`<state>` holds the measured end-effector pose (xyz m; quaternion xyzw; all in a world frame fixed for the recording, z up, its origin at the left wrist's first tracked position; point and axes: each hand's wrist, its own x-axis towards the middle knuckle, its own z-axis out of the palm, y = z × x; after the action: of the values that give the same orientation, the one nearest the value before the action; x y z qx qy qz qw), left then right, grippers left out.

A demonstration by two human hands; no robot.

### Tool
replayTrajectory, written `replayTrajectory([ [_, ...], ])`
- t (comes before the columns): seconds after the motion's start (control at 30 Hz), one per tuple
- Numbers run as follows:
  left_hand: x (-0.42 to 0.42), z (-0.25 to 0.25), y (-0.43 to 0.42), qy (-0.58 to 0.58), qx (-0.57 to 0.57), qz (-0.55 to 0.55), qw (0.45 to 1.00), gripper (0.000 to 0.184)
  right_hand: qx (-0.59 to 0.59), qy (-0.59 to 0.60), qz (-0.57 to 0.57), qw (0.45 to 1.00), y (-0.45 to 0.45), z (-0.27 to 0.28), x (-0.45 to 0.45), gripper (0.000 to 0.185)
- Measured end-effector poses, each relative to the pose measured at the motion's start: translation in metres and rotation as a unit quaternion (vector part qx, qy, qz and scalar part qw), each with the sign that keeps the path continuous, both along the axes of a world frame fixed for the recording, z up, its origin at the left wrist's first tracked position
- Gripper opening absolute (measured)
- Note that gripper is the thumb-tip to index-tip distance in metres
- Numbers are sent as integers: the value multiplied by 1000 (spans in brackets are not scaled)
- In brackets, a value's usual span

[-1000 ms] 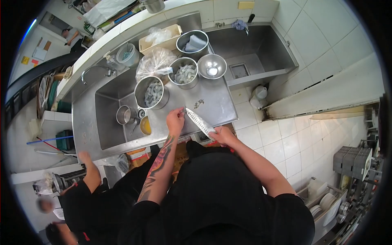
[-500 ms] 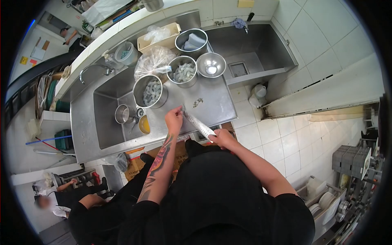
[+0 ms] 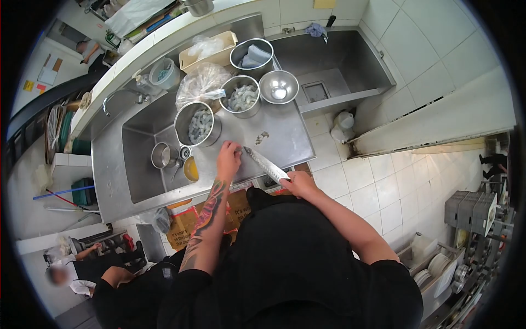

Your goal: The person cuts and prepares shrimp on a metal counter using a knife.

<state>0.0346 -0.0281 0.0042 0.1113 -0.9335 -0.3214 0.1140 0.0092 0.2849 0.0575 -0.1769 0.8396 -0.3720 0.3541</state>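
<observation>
My right hand grips the handle end of a knife. Its broad dimpled blade points away and to the left, low over the steel counter. Just left of the knife tip is my left hand, fingers curled together; whatever they may hold is hidden. Small dark scraps lie on the counter beyond the blade. Peeled shrimp fill part of a round steel pot ahead of my left hand. A second steel pot behind it also contains shrimp.
An empty steel bowl and a pot with a bluish piece stand farther back, beside a clear plastic bag. Sinks lie left and back right. Another person is at lower left.
My left hand has drawn slightly left, away from the knife tip, and its fingers have curled more. The knife stays in my right hand. The whole view has shifted a little.
</observation>
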Motion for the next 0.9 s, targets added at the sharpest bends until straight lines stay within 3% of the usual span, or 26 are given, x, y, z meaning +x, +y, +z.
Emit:
replayTrajectory([
  [0.27,1,-2,-3,8,5,-1,1000,18,69,137,44,987,5,-24,-7,43],
  [0.47,1,-3,-3,24,2,1,1000,15,82,121,51,988,-1,3,-5,41],
  [0.63,3,-4,-4,29,5,1,1000,15,87,103,7,991,12,-19,-13,43],
  [0.7,0,-4,-4,4,105,37,994,13,79,118,-17,990,19,-19,-17,44],
  [0.77,-15,6,-5,31,127,57,990,15,87,-4,-28,996,23,-10,-20,46],
  [0.8,-21,17,-5,54,149,83,984,17,87,-4,-28,996,24,-13,-19,46],
  [0.83,-33,24,-8,53,149,85,984,17,74,56,-22,995,25,-17,-15,46],
  [0.9,-62,38,-11,178,298,88,934,28,61,117,-10,991,25,-20,-11,47],
])
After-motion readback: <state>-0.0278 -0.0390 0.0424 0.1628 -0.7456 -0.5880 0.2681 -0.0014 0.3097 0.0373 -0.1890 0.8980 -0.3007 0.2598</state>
